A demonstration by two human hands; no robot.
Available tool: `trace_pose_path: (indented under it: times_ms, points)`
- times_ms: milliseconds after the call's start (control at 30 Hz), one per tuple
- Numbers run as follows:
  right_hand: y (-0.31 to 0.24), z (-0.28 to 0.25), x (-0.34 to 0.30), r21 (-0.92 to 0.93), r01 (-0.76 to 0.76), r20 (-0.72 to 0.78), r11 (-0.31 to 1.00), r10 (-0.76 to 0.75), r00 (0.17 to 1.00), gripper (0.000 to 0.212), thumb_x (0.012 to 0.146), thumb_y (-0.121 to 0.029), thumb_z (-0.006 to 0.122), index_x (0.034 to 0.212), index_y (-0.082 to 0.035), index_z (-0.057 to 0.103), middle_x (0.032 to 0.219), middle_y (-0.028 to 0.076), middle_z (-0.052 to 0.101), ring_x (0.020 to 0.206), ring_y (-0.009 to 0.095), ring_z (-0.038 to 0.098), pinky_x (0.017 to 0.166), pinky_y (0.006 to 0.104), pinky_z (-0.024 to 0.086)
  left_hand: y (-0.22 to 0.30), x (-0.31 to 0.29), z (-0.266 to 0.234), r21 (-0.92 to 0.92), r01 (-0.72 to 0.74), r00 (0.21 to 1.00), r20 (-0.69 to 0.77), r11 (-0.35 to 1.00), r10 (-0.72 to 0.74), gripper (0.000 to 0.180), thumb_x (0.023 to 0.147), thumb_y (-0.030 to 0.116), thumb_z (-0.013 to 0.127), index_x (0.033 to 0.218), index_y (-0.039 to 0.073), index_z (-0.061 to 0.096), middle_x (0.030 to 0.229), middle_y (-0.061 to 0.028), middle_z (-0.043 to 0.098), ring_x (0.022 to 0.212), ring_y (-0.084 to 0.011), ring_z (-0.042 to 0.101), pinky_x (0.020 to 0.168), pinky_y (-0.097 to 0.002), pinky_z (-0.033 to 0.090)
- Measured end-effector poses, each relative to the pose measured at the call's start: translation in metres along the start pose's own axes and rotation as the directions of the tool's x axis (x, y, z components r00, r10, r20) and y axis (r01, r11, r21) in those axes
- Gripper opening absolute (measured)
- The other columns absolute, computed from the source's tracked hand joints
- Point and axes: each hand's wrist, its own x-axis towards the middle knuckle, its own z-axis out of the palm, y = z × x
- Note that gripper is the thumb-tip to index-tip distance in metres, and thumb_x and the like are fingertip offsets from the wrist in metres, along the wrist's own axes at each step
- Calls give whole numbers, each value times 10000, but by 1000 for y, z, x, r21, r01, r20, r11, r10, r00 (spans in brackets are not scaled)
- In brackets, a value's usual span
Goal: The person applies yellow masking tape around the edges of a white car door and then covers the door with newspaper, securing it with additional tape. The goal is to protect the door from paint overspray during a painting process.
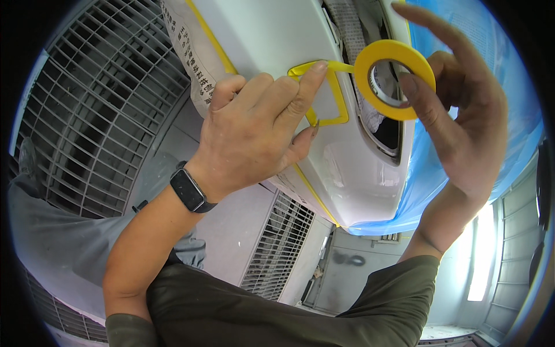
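A roll of yellow masking tape [365, 78] is gripped in my right hand [471, 110], the thumb on its near face and one finger raised away from it. From the roll a short taut strip [340, 67] runs left to a white curved vehicle body panel [361, 173]. There my left hand [251, 130] presses the strip's end down with the index fingertip. The thumb stays apart from that finger, its tip by the lower edge of a yellow tape outline [341, 98]. My left hand and fingers hide part of this outline.
Printed masking paper [188, 55] edged with yellow tape covers the panel's left side. Blue plastic film [480, 34] drapes the right side. Beside my right hand is an opening [387, 136] stuffed with paper. Metal floor grates [104, 98] lie below, and a person's grey-clad leg [69, 225] is at left.
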Motion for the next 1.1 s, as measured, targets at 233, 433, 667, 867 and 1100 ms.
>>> trace_pose_path:
  times_ms: [233,433,667,867,1100]
  points:
    - [-6,9,-17,43,-79,68,996,76,995,377,855,86,560,1187,35,730,1067,131,768,803,117,735,759,235,594,3,1,-2,77,-6,1000,2,997,6,829,746,280,833,1509,71,586,951,53,583,870,-105,589,871,-304,360]
    - [-13,19,-30,67,-208,170,976,195,966,342,804,42,577,1103,52,742,887,113,737,696,95,659,669,222,539,2,2,-3,136,-12,1000,14,991,10,780,787,328,795,1508,112,593,967,68,588,885,-94,580,903,-313,366]
    - [-15,33,-38,48,-200,158,979,190,969,332,778,8,584,1059,48,755,720,132,672,557,137,602,582,273,496,-3,2,-5,132,-16,1000,18,991,14,724,811,334,767,1494,153,611,970,76,582,910,-89,570,922,-319,355]
    - [-20,43,-41,126,-154,80,980,144,986,332,785,-16,614,1077,44,761,706,148,673,530,189,593,571,306,497,-5,7,-19,160,-46,997,76,986,34,711,868,324,773,1526,132,582,1013,53,637,889,-104,588,870,-326,358]
    - [-15,45,-44,128,-158,77,979,149,986,331,795,-27,633,1093,38,762,714,167,666,552,224,628,596,326,524,-28,62,-28,-29,15,987,-158,999,-20,516,865,454,815,1278,163,707,1053,10,618,974,-172,570,934,-387,357]
